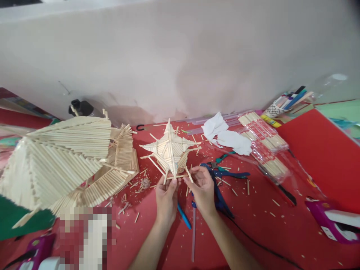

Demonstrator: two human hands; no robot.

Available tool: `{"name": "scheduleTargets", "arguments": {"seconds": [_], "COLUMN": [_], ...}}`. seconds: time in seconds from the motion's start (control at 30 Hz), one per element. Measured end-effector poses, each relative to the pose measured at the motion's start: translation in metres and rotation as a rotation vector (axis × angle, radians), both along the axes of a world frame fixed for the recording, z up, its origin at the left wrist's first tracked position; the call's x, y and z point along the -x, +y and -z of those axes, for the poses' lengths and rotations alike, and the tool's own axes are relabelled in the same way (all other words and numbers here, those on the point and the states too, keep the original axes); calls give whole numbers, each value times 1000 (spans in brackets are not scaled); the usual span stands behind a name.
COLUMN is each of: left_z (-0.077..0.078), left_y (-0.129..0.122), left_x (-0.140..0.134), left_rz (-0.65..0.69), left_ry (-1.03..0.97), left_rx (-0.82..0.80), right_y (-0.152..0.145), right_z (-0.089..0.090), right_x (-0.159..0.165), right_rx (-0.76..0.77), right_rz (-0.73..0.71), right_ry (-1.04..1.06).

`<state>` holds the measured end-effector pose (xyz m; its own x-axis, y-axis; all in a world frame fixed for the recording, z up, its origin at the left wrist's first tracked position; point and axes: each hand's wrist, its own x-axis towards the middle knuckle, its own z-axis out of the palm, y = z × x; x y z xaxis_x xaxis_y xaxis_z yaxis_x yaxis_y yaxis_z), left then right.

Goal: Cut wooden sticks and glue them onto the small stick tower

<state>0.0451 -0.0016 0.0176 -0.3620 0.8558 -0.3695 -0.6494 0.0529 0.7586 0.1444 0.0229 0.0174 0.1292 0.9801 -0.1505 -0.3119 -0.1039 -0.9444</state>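
Observation:
My left hand [166, 200] pinches the near edge of a small star-shaped stick model [172, 152], its thumb beside the front point. My right hand [204, 193] is closed on the same edge, thumb and fingers at a thin wooden stick [180, 176] that runs across the front. Pale sticks cover the model's raised faces, with bare frame sticks at its near side. Under and beside my right hand lies a blue glue gun [222, 200], partly hidden, with a clear glue stick [194, 232] near it. A blue pen-like tool [184, 216] lies between my wrists.
A large stick-built roof model [64, 161] fills the left. Pliers [215, 165], white tissue [226, 135], packs of sticks [264, 142], a cutter knife [281, 189] and a pen cup [277, 108] sit right. Stick scraps litter the red table [239, 228]; a wall [168, 67] stands behind.

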Motion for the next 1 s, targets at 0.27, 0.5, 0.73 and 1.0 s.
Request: {"name": "scheduleTargets", "arguments": {"seconds": [0.27, 0.5, 0.73, 1.0], "left_z": [-2, 3, 2, -2], "left_y": [3, 1, 3, 3], "left_x": [-1, 0, 0, 2], "left_rz": [30, 10, 5, 19], "left_ry": [86, 112, 137, 162], "left_rx": [20, 26, 39, 14], "right_y": [0, -1, 2, 3], "right_z": [0, -2, -4, -3], "right_x": [0, 3, 0, 0], "right_rx": [43, 55, 55, 24], "right_rz": [-36, -82, -111, -111], "right_ry": [41, 77, 89, 61]}}
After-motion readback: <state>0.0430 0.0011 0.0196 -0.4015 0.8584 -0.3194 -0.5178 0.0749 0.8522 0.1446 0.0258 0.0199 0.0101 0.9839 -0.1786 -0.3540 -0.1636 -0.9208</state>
